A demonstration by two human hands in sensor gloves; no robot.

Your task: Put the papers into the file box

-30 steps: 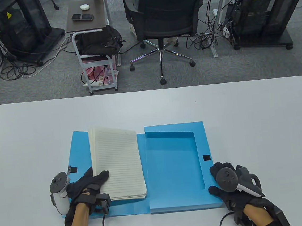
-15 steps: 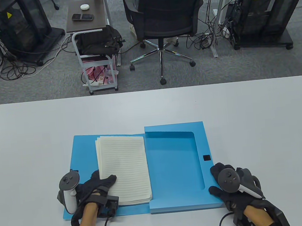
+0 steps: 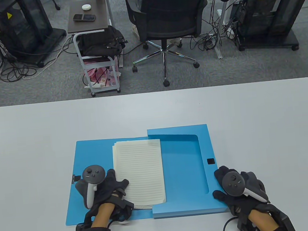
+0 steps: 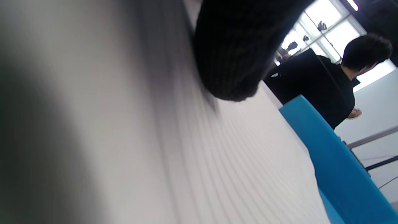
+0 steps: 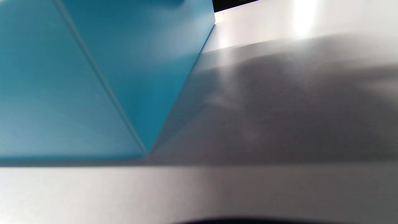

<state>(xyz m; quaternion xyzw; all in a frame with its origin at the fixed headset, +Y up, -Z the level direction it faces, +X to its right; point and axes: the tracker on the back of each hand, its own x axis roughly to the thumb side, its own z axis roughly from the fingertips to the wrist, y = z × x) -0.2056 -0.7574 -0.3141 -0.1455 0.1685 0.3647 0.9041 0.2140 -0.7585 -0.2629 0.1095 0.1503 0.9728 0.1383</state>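
Observation:
A blue file box lies open on the white table, its flat lid spread to the left. A stack of lined papers lies half on the lid, its right edge slid over the box tray's left side. My left hand grips the stack's near left corner, a finger on top; the papers and a fingertip fill the left wrist view. My right hand rests at the box's near right corner. The right wrist view shows only the box wall, no fingers.
The white table stretches beyond the box on all sides. Past its far edge are an office chair with a seated person, a small cart and equipment racks on the floor.
My left hand has carried the paper stack rightward and lowered it flat, from tilted over the lid to partly over the box tray. The right hand has stayed in place.

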